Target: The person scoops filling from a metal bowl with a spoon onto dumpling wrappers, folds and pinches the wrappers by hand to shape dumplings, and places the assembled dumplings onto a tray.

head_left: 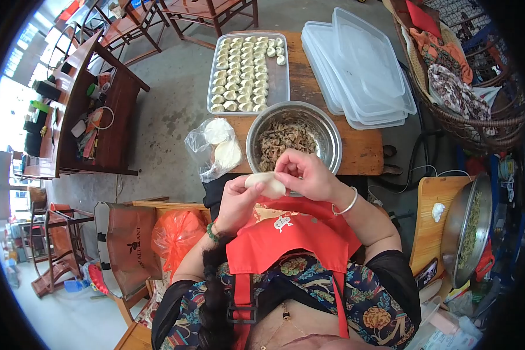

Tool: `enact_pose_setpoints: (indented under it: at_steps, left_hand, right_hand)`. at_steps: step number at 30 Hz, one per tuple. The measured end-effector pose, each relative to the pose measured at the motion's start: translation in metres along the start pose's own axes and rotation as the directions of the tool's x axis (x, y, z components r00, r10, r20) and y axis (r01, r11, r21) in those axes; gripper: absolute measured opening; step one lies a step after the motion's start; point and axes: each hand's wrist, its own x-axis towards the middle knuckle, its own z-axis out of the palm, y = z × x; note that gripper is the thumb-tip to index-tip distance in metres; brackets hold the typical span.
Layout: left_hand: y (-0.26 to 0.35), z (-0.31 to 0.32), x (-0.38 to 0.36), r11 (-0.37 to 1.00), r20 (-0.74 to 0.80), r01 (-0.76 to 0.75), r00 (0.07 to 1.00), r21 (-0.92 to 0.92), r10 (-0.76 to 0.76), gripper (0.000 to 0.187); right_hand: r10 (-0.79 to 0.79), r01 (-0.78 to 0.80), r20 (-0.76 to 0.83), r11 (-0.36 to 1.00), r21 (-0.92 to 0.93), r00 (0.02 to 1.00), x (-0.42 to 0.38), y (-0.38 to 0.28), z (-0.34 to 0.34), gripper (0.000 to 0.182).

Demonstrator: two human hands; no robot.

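Note:
My left hand (239,200) holds a pale, thin dumpling wrapper (268,184) between thumb and fingers, in front of the red apron. At the wrapper's right edge, my right hand (307,174) is closed with thumb and fingertips pinched on it. Whether any filling lies in the wrapper is hidden. Just beyond both hands stands a steel bowl (254,137) of chopped brownish filling (286,140). Left of the bowl, a clear plastic bag (199,153) holds stacked round wrappers (227,154). Rows of folded dumplings (239,73) sit in a plastic tray (281,93) behind the bowl.
Stacked clear plastic trays or lids (356,70) lie at the back right of the wooden table (361,151). A wicker basket (478,125) with cloths stands at right. Below it, a large metal basin (452,227) holds greenish chopped food. An orange bag (178,233) is at my left.

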Motion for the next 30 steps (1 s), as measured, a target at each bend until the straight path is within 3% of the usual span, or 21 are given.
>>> enact_pose_setpoints:
  at_steps: [2, 4, 6, 7, 8, 10, 11, 12, 14, 15, 18, 24, 27, 30]
  left_hand:
    - [0.016, 0.011, -0.003, 0.988, 0.21, -0.121, 0.973, 0.098, 0.098, 0.03]
    - [0.011, 0.011, 0.005, 0.99, 0.138, -0.081, 0.988, 0.112, 0.066, 0.034]
    - [0.0, 0.003, 0.016, 0.985, 0.163, 0.167, 0.974, -0.053, -0.156, 0.03]
    - [-0.007, 0.007, 0.018, 0.993, 0.092, 0.118, 0.989, -0.006, -0.117, 0.036]
    - [-0.009, 0.006, 0.018, 0.992, 0.093, 0.124, 0.988, -0.007, -0.123, 0.036]
    - [-0.009, 0.003, 0.019, 0.977, -0.013, 0.179, 0.983, -0.112, -0.181, 0.034]
    - [-0.013, -0.003, 0.018, 0.981, -0.048, 0.152, 0.986, -0.12, -0.159, 0.033]
    - [-0.011, -0.004, 0.016, 0.98, -0.051, 0.156, 0.985, -0.123, -0.164, 0.033]
    - [-0.008, -0.001, 0.006, 0.981, -0.182, 0.121, 0.972, -0.153, -0.149, 0.033]
    - [-0.007, -0.004, 0.004, 0.981, -0.217, 0.119, 0.964, -0.154, -0.151, 0.032]
    - [-0.01, -0.018, 0.001, 0.984, -0.214, 0.14, 0.963, -0.111, -0.162, 0.031]
    - [-0.012, -0.031, 0.001, 0.965, -0.213, 0.262, 0.942, -0.017, -0.26, 0.03]
    - [-0.012, -0.032, -0.001, 0.941, -0.196, 0.335, 0.927, 0.048, -0.32, 0.03]
    - [-0.013, -0.028, 0.0, 0.922, -0.176, 0.378, 0.917, 0.087, -0.359, 0.03]
  right_hand:
    - [-0.111, 0.109, 0.024, 0.992, 0.056, 0.994, -0.007, -0.005, 0.0, 0.007]
    - [-0.112, 0.11, 0.017, 0.991, 0.074, 0.994, -0.004, -0.002, -0.001, 0.01]
    - [-0.091, 0.073, -0.077, 0.974, -0.214, 0.993, 0.002, 0.011, -0.004, 0.013]
    - [-0.077, 0.043, -0.091, 0.944, -0.326, 0.993, 0.001, 0.011, -0.007, 0.018]
    - [-0.071, 0.037, -0.095, 0.945, -0.324, 0.993, -0.002, 0.013, -0.009, 0.018]
    - [-0.226, 0.08, -0.237, 0.862, -0.501, 0.945, -0.01, 0.018, -0.014, 0.025]
    - [-0.316, 0.099, -0.21, 0.735, -0.671, 0.925, -0.016, 0.016, -0.02, 0.033]
    - [-0.311, 0.095, -0.21, 0.737, -0.669, 0.927, -0.024, 0.015, -0.022, 0.033]
    - [-0.126, -0.106, -0.188, 0.478, -0.872, 0.974, -0.05, 0.015, -0.016, 0.038]
    - [0.059, -0.175, -0.165, 0.393, -0.902, 0.984, -0.057, 0.01, -0.013, 0.029]
    - [0.181, -0.165, -0.108, 0.335, -0.928, 0.977, -0.07, 0.038, -0.01, 0.015]
    - [0.03, -0.092, -0.087, 0.377, -0.922, 0.996, -0.069, 0.052, -0.025, 0.01]
    - [-0.121, -0.111, -0.182, 0.441, -0.89, 0.976, -0.06, 0.05, -0.028, 0.021]
    - [-0.214, -0.04, -0.164, 0.487, -0.873, 0.963, -0.045, 0.065, -0.034, 0.02]
